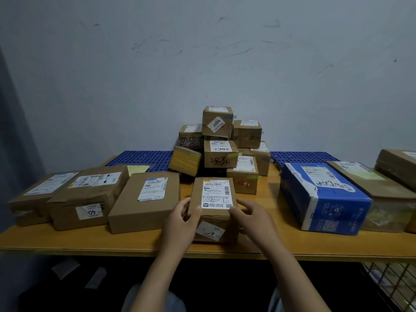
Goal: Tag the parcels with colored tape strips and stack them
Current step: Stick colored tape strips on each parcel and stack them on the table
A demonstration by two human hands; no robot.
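The small parcel [216,194] sits at the front edge of the surface [90,242], centre. Left grip [183,218] and right grip [253,216] clasp its opposite sides, label up, likely to steady it for tagging. Stacked parcels [219,140] stand at the rear edge.

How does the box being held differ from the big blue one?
The held parcel is brown cardboard, the blue parcel blue and white. The held parcel is smaller than the blue parcel. The left hand and right hand grip the held parcel; the blue parcel lies untouched. Both carry white labels.
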